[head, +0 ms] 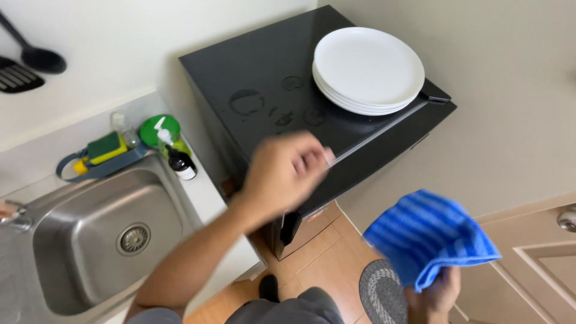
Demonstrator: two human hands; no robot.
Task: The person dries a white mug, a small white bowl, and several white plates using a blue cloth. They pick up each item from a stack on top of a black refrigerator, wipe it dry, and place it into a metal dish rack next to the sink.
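My left hand (pixel 285 174) is blurred over the front edge of a black mini fridge top (pixel 240 66), its fingers curled with nothing visible in them. Wet rings and drops (pixel 258 102) mark the black surface just beyond that hand. At the far right corner of the top sits a stack of white plates (pixel 368 69). Low at the right, over the floor, my right hand (pixel 435 297) grips a blue striped cloth (pixel 429 237), which bunches up above the fingers.
A steel sink (pixel 90 240) lies to the left, with a sponge in a blue holder (pixel 105 150), a green lid (pixel 159 129) and a dark pump bottle (pixel 180 162) behind it. Black utensils (pixel 27 63) hang on the wall. Below are a grey rug (pixel 381 294) and a door (pixel 534 264).
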